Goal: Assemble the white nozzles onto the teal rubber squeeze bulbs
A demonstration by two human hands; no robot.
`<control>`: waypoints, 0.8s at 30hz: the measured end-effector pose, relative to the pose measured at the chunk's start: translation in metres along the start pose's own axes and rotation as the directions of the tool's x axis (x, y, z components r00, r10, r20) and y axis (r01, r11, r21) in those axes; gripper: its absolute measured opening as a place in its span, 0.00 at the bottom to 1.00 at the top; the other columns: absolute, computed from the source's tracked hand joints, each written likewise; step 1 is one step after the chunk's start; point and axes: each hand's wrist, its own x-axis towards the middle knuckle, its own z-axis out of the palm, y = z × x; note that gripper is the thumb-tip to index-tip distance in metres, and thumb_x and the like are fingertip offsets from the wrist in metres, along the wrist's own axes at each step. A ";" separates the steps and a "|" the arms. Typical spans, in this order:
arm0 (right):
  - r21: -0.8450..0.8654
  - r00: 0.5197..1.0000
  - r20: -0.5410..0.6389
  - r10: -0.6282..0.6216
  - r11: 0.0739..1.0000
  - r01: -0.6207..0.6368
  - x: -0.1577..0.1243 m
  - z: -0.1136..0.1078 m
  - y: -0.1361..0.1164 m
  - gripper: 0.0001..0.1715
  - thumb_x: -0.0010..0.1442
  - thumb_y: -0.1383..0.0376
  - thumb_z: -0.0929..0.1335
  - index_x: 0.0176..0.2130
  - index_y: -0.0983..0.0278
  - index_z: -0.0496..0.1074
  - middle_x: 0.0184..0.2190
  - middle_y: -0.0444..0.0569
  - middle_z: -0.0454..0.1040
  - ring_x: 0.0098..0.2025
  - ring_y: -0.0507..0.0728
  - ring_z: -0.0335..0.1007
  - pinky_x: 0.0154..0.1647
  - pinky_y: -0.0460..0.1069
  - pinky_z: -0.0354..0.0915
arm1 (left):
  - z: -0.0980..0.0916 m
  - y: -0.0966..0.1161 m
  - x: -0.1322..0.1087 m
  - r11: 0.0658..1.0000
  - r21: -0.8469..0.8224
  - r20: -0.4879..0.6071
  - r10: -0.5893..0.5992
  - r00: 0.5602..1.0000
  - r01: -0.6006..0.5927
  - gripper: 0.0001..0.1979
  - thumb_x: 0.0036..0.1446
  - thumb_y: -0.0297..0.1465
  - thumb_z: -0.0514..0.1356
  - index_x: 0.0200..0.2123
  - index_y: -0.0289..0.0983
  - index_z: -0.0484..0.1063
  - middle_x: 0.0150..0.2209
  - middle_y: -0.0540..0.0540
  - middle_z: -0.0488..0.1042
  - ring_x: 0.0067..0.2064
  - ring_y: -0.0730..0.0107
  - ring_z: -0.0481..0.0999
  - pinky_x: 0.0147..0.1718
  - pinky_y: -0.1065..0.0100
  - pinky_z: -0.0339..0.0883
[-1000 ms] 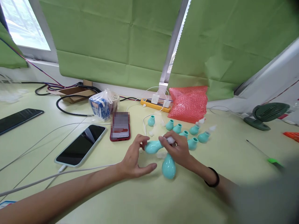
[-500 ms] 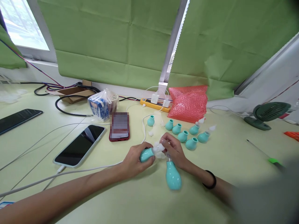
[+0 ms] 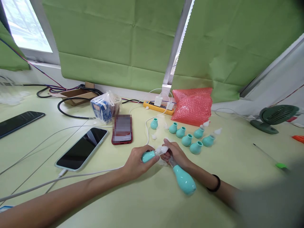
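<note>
My left hand (image 3: 139,163) is closed around a teal nasal aspirator (image 3: 147,156), its clear collar and white tip pointing right. At that white tip (image 3: 162,150) are the thumb and fingers of my right hand (image 3: 178,155). The same right hand grips a second teal nasal aspirator by its clear neck; its bulb (image 3: 184,181) slants down toward me. Whether the right fingertips press on the white tip is hard to make out. Beneath the hands lies a partly hidden translucent piece (image 3: 162,162).
Several open-necked teal bulbs (image 3: 187,140) stand beyond my hands, with two tipped aspirators (image 3: 209,140) beside them. Farther back are a red bubble-wrap bag (image 3: 192,106) and a yellow power strip (image 3: 154,107). Phones (image 3: 82,148) and a white cable (image 3: 95,173) lie left, a green fan (image 3: 273,117) right.
The bulb hanging from my right hand has swung to the right and now slants. My right fingers have shifted, and the left aspirator's white tip shows more clearly.
</note>
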 end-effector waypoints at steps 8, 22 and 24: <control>0.086 0.991 0.001 0.130 0.988 -0.130 0.009 -0.013 -0.010 0.31 0.50 0.46 0.59 0.10 0.62 0.46 0.08 0.38 0.46 0.12 0.47 0.47 0.10 0.43 0.41 | 0.001 -0.002 -0.004 0.996 -0.019 0.005 0.091 0.996 -0.090 0.10 0.49 0.35 0.55 0.32 0.34 0.67 0.26 0.49 0.72 0.25 0.74 0.67 0.26 0.74 0.61; -0.280 0.999 -0.008 -0.038 0.959 0.034 0.006 -0.022 -0.009 0.17 0.52 0.53 0.62 0.27 0.65 0.65 0.10 0.36 0.52 0.14 0.46 0.47 0.15 0.43 0.46 | 0.000 -0.002 0.000 0.995 -0.052 0.070 -0.080 0.994 0.083 0.11 0.55 0.37 0.49 0.36 0.36 0.64 0.29 0.50 0.69 0.29 0.72 0.66 0.29 0.72 0.59; -0.278 0.998 0.040 -0.057 0.958 0.066 0.001 -0.016 -0.012 0.15 0.50 0.56 0.65 0.33 0.65 0.65 0.12 0.35 0.51 0.15 0.46 0.46 0.15 0.42 0.45 | 0.001 -0.004 -0.002 0.993 -0.093 0.029 -0.074 0.997 0.077 0.10 0.57 0.36 0.47 0.38 0.36 0.60 0.32 0.49 0.67 0.32 0.71 0.66 0.32 0.71 0.60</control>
